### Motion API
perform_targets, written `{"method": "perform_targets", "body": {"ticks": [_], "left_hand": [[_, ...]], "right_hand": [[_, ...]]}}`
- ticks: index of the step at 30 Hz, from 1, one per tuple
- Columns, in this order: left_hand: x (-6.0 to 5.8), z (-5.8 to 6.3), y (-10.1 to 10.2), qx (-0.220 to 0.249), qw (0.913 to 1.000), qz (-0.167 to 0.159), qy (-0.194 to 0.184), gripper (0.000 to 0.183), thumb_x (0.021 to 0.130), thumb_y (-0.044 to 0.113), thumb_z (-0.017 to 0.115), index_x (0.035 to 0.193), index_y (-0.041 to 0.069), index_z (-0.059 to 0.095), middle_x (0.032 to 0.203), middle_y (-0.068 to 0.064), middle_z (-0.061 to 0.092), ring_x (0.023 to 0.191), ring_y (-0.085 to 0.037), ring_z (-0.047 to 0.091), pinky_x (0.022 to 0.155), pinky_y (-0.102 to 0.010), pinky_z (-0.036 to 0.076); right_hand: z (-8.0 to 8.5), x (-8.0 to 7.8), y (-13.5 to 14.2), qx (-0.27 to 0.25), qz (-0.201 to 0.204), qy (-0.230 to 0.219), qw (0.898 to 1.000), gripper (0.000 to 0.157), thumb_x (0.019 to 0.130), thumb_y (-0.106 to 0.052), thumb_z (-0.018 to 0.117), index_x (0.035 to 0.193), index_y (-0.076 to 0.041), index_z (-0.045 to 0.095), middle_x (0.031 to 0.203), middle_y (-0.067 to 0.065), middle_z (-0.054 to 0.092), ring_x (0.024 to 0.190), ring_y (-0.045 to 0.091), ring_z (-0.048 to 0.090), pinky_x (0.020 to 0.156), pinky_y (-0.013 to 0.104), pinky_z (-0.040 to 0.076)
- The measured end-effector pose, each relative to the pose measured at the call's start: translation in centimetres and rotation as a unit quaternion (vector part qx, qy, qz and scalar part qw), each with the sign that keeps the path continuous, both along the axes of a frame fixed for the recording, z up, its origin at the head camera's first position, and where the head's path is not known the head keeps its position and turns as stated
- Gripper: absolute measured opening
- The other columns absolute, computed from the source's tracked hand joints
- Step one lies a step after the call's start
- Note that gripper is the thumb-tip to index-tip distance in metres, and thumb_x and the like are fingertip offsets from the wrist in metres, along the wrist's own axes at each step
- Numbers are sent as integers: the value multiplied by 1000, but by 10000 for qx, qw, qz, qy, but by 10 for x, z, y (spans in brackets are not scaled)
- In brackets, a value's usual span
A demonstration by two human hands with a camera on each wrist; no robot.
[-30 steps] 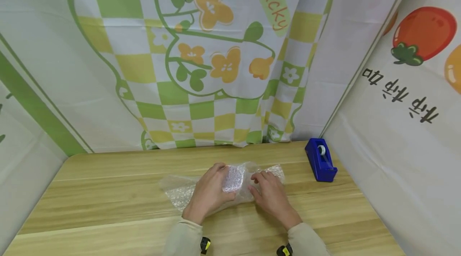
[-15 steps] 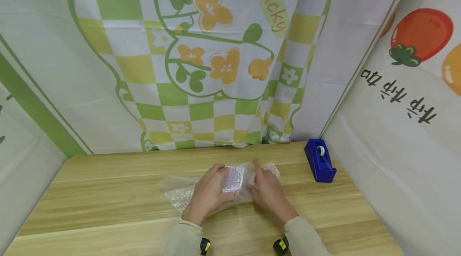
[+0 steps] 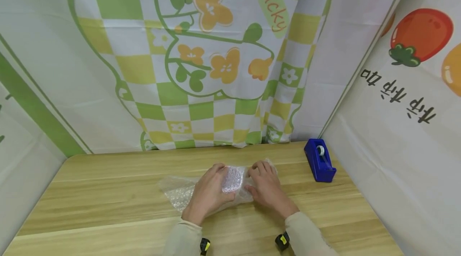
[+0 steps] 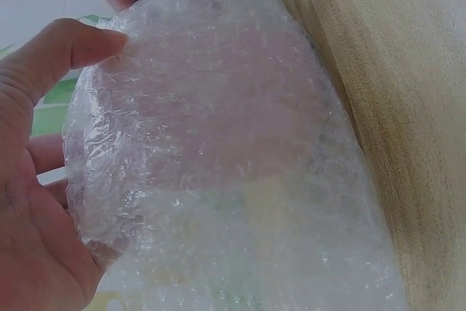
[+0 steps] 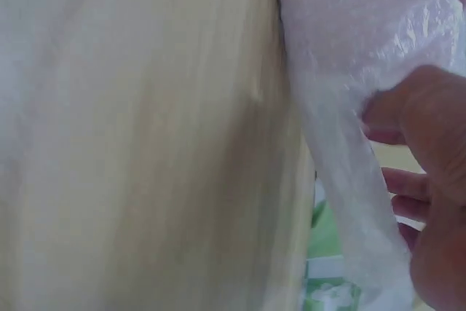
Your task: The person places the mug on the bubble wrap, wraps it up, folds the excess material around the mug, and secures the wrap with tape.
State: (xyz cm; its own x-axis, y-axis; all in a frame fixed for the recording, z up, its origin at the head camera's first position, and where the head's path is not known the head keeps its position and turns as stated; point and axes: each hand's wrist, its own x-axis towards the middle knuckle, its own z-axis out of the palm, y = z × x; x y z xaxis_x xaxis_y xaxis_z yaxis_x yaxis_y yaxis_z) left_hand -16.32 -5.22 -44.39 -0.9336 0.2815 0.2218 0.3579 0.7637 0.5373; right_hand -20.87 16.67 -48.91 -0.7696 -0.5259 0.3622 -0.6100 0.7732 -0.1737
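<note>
A pinkish thing wrapped in clear bubble wrap (image 3: 233,179) lies on the table, and its exact kind is hidden by the layers. My left hand (image 3: 209,194) grips the wrapped bundle from its left side. In the left wrist view the thumb (image 4: 95,43) presses on the near face of the bubble wrap (image 4: 218,107), with fingers behind it. At the bundle's right end my right hand (image 3: 268,186) pinches the loose flap with curled fingers. The right wrist view shows its thumb (image 5: 408,107) against the bubble wrap (image 5: 349,158).
A blue tape dispenser (image 3: 320,161) with a roll of tape stands at the table's back right. A loose tail of wrap (image 3: 176,193) spreads out left of the left hand. Behind the wooden table (image 3: 108,200) hangs a checked curtain (image 3: 201,112).
The right hand's index finger stretched out along the flap, then curled back in. The flap's right end has drawn inward and bunched by the right hand. My left hand keeps its place.
</note>
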Motion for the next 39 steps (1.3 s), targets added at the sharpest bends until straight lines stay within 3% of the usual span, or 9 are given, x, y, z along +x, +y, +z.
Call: {"method": "perform_targets", "body": {"ticks": [5,9,14,19,24,27,31,36,39], "left_hand": [[-1,0,-1,15,10000,-2,62,75,73,26,88,134,-7,59,142,-24,52,128,-38,53,107,-53,44],[-1,-1,-2,61,9999,-23,111,75,72,25,88,132,-7,60,141,-24,53,127,-39,54,106,-53,44],[-1,-3,-2,83,9998,-37,171,73,71,25,88,131,-7,61,140,-24,54,126,-39,55,106,-51,45],[-1,-2,-2,74,9998,-39,201,72,71,25,87,130,-6,61,139,-23,54,125,-39,55,105,-51,45],[-1,0,-2,8,9998,-52,165,72,72,25,87,131,-7,61,139,-24,54,126,-39,54,106,-52,45],[-1,0,-1,-19,9999,-54,113,73,72,25,88,132,-7,60,140,-24,54,126,-39,54,106,-52,45],[0,2,1,-72,9999,-41,134,73,71,25,88,131,-7,61,138,-23,54,125,-39,54,104,-52,46],[1,3,2,-207,9994,-13,265,70,70,26,89,127,-6,63,134,-22,56,121,-38,56,100,-52,49],[1,3,1,-228,9995,16,236,69,70,26,89,126,-4,64,134,-22,56,121,-38,57,100,-52,49]], "right_hand": [[12,-9,2,815,334,-418,9952,27,89,-34,77,106,-15,66,135,25,55,139,51,34,114,68,17],[25,-17,0,1531,295,-1133,9813,31,90,-41,74,113,-21,66,125,15,65,131,44,48,115,70,8],[33,-24,-4,1989,150,-1760,9640,36,88,-45,76,116,-25,65,116,5,69,117,33,59,116,67,12],[36,-26,-6,1650,109,-2144,9626,47,85,-38,81,125,-18,66,119,9,66,119,33,56,110,61,30],[41,-25,-9,1328,83,-2229,9657,47,79,-30,88,117,-11,69,107,6,65,102,26,61,91,47,51],[45,-25,-12,1277,146,-2177,9675,46,74,-25,91,111,-8,70,98,2,61,90,20,59,78,38,53],[52,-25,-13,963,368,-2320,9672,44,70,-16,91,108,-4,71,97,4,65,88,20,60,77,38,54],[63,-30,-7,167,535,-2852,9568,46,78,-9,85,119,0,68,111,12,69,100,27,64,86,44,55],[71,-34,-2,-108,488,-3154,9476,49,79,-9,83,124,-2,65,110,12,68,97,25,64,81,42,56]]}}
